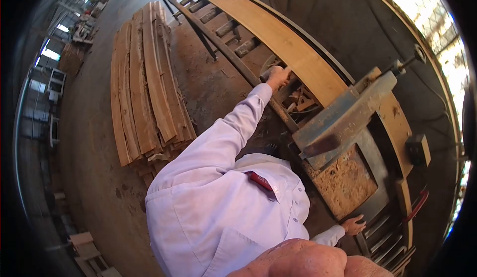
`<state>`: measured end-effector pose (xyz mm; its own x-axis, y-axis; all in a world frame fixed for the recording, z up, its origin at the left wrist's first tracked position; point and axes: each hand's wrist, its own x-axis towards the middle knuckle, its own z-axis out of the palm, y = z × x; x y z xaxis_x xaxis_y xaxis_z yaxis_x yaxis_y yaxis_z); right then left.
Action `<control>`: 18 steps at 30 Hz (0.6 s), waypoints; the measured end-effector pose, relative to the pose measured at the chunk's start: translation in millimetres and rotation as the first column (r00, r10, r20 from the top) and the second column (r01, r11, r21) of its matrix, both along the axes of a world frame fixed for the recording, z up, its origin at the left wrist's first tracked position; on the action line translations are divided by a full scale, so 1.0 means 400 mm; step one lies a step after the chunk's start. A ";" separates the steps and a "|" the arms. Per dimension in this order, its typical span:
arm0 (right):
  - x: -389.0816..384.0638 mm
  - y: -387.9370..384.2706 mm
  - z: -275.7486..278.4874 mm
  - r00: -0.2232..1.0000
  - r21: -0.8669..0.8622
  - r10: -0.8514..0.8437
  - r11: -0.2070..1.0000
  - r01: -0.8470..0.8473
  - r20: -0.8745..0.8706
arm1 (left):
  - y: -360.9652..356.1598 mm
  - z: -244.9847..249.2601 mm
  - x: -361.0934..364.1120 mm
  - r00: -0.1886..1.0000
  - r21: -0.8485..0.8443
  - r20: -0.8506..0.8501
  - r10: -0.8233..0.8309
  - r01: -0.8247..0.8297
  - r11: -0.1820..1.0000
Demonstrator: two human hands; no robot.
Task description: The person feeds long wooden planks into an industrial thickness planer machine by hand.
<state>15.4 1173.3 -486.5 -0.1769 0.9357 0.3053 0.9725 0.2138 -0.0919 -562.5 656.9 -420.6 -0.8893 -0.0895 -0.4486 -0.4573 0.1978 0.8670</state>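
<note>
To my left, a stack of boards (141,86) lies on the floor (92,143); ahead, a long plank (285,38) lies along rollers (227,27), its near end at the machine (345,123) on my right, sawdust (348,185) on it.

Smooth wooden board (290,43), rough wooden planks (140,88)

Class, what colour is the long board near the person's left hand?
The long board is light golden brown, seen best in the head view.
</note>
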 end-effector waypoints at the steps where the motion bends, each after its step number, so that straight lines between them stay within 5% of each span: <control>1: -0.003 -0.002 0.012 0.999 0.012 0.033 0.999 -0.032 -0.011 | -0.007 -0.056 -0.030 0.999 0.044 0.013 -0.048 0.048 0.998; 2: -0.011 -0.022 0.030 0.996 0.073 0.088 0.994 -0.086 -0.028 | 0.002 -0.092 -0.029 0.985 0.144 -0.172 -0.032 0.057 0.988; 3: -0.015 -0.030 0.036 0.990 0.106 0.123 0.988 -0.115 -0.071 | 0.023 -0.080 -0.037 0.996 0.200 -0.033 0.080 -0.072 0.977; 4: -0.021 -0.041 0.064 0.986 0.085 0.147 0.986 -0.140 -0.073 | 0.028 -0.102 -0.044 0.988 0.322 -0.146 0.055 -0.005 0.947; 5: -0.043 -0.070 0.097 0.993 0.068 0.099 0.993 -0.095 -0.070 | 0.009 -0.117 -0.061 0.996 0.218 -0.087 -0.028 0.046 0.975; 6: -0.039 -0.064 0.092 0.990 0.083 0.108 0.991 -0.101 -0.089 | 0.044 -0.025 0.000 0.986 0.316 -0.162 0.021 0.032 0.948; 8: -0.038 -0.057 0.080 0.988 0.182 0.133 0.976 -0.117 -0.081 | 0.035 -0.047 -0.021 0.992 0.308 -0.124 -0.019 0.056 0.950; 18: -0.037 -0.060 0.053 0.978 -0.011 -0.020 1.000 0.018 -0.210 | 0.028 -0.105 -0.053 0.989 0.407 -0.148 0.020 0.043 0.912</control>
